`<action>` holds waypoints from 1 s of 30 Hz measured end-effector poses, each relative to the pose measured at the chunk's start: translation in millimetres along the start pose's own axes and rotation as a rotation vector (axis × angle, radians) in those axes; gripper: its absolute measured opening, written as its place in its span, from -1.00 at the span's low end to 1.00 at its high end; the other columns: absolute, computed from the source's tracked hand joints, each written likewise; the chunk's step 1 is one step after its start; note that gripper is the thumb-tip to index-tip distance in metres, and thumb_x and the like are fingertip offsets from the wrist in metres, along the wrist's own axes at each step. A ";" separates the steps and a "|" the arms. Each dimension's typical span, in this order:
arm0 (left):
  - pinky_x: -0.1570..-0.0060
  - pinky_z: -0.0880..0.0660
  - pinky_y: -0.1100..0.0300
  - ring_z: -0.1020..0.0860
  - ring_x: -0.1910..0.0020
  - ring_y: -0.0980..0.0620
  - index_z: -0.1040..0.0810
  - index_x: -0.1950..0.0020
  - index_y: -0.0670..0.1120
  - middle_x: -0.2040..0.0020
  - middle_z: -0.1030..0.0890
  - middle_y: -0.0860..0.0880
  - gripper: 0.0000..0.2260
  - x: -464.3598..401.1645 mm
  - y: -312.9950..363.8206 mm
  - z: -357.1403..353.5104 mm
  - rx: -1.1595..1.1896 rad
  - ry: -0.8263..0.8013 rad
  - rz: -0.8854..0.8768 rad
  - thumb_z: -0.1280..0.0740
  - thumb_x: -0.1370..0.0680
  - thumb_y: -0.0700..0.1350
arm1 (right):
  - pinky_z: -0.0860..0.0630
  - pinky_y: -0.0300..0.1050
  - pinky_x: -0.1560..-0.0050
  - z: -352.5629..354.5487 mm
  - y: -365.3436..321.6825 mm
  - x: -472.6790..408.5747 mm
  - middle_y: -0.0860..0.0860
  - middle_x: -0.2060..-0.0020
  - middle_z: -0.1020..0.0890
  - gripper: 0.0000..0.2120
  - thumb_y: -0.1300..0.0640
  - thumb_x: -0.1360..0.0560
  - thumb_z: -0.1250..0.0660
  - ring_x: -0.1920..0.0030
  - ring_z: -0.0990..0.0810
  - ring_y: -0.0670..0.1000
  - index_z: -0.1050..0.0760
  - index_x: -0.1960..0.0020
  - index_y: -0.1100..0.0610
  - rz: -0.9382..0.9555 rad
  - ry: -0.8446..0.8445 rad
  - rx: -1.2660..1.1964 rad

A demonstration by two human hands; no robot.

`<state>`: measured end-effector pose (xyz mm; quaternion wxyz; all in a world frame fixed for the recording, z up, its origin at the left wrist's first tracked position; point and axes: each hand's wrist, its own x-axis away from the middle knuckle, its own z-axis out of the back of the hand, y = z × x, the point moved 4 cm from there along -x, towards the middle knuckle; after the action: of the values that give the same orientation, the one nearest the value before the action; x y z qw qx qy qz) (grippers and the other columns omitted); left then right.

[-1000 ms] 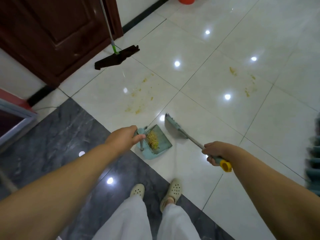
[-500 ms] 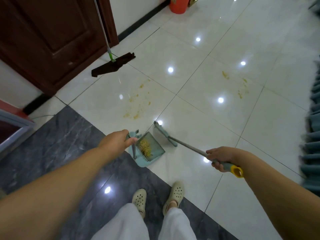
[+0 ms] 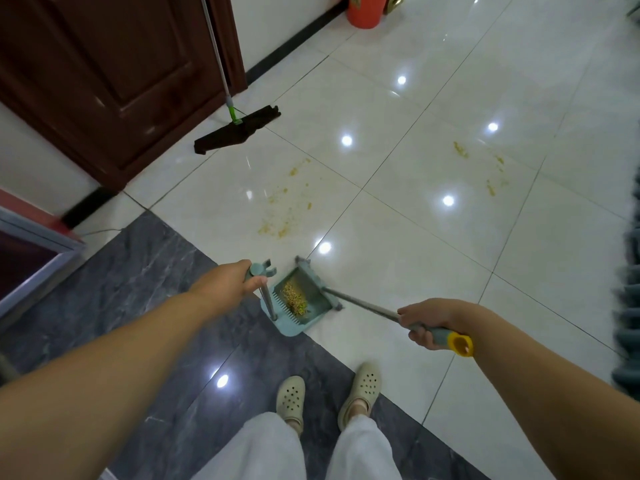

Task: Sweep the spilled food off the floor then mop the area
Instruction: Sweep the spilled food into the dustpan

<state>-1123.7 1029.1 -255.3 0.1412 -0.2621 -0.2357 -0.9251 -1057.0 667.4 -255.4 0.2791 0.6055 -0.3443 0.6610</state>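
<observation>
Seen from above, a person stands on a glossy tiled floor (image 3: 433,265), both arms reaching forward. The left hand (image 3: 228,284) has its grip closed around the top of an upright handle on a teal dustpan (image 3: 294,303), which sits on the floor just ahead of the feet. A small heap of yellowish spilled food (image 3: 294,295) lies inside the pan. The right hand (image 3: 427,322) has its grip closed around the handle of a broom (image 3: 363,305) – its teal head rests at the pan's open edge, touching it. More yellow crumbs and smears (image 3: 280,216) remain on the white tile just beyond the pan, and another patch (image 3: 485,168) lies well apart to the right. A mop (image 3: 239,129) with a dark flat head leans near a brown wooden door (image 3: 104,74) – well beyond the spill.
</observation>
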 end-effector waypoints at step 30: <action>0.41 -0.22 0.24 -0.41 0.25 0.05 -0.32 0.15 0.08 0.28 -0.41 0.08 -0.79 45.7 -47.1 6.8 -0.012 0.091 0.078 -0.20 -0.56 0.18 | -0.36 -0.33 0.59 -58.3 -7.3 -0.4 0.06 0.53 -0.42 -0.78 0.24 -0.53 -0.26 0.54 -0.31 -0.08 -0.46 -0.17 0.12 0.038 -0.025 0.066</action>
<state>-1176.6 1066.3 -242.0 0.1863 -0.2297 -0.2131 -0.9312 -1086.6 718.1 -256.6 0.2420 0.6160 -0.3371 0.6696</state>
